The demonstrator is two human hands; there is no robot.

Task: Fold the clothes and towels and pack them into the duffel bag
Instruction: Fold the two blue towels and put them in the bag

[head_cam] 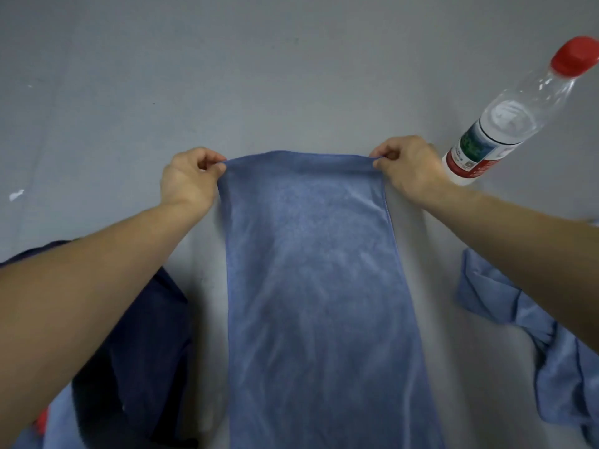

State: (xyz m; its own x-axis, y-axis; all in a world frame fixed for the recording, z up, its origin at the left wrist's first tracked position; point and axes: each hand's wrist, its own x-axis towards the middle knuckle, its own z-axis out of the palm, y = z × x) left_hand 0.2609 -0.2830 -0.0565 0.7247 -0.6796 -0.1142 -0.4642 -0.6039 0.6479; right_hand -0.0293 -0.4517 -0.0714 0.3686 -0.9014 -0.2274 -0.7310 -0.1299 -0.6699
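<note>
A long blue towel [317, 286] stretches from the middle of the grey surface down to the bottom edge of the view. My left hand [189, 179] pinches its far left corner. My right hand [408, 166] pinches its far right corner. The far edge is pulled taut between the two hands. The duffel bag is not in view.
A clear plastic water bottle [505, 124] with a red cap stands just right of my right hand. A dark navy garment [136, 351] lies under my left forearm. A crumpled light blue cloth [534, 335] lies at the right. The grey surface [259, 76] extends beyond the hands.
</note>
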